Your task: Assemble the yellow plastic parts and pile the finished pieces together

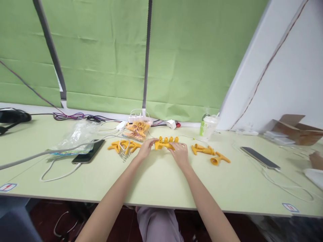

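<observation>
Both my hands rest on the pale green table (161, 181) around a row of orange plastic parts (166, 142). My left hand (145, 148) has its fingers curled against the left end of the row. My right hand (179, 153) lies over the right end, fingers closed on the parts. More orange pieces (124, 146) lie to the left beside a small metal chain (124, 156). Other orange pieces (203, 150) and a trumpet-shaped one (219, 158) lie to the right.
A clear bag of orange rings (137, 129) sits behind the row. At left are a crumpled plastic bag (77, 136), a black phone (88, 152) and cables. A cup (208, 126), a second phone (259, 157), a cardboard box (295, 129) and another person's hand (317, 159) are at right.
</observation>
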Action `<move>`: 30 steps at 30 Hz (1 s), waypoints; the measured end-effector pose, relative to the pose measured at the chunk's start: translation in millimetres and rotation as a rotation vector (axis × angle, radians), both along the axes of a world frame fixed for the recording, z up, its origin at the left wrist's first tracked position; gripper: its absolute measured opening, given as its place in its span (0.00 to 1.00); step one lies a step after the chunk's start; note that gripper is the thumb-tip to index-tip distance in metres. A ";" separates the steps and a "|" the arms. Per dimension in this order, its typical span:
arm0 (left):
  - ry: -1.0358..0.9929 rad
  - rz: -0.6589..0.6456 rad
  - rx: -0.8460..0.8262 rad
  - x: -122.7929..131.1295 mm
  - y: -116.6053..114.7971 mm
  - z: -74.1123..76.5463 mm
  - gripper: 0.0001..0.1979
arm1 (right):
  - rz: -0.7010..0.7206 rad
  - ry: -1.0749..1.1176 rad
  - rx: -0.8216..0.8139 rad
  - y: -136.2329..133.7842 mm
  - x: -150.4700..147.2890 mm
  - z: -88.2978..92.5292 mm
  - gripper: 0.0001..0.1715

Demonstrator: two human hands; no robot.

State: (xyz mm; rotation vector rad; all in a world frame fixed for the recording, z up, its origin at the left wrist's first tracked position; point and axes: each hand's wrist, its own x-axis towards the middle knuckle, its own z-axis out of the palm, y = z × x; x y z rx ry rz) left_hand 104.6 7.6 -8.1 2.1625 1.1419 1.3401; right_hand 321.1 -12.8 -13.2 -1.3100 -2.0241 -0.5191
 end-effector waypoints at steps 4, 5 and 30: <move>0.132 0.075 0.126 -7.8 -0.7 1.4 0.09 | 0.018 0.028 -0.061 2.5 -1.6 -4.5 0.15; 0.128 0.100 0.121 -7.5 -1.2 1.9 0.09 | 0.020 0.037 -0.063 2.8 -2.2 -5.2 0.15; -0.085 0.239 0.090 -4.2 8.8 -0.1 0.13 | 0.039 0.120 -0.166 2.8 -10.2 -7.4 0.14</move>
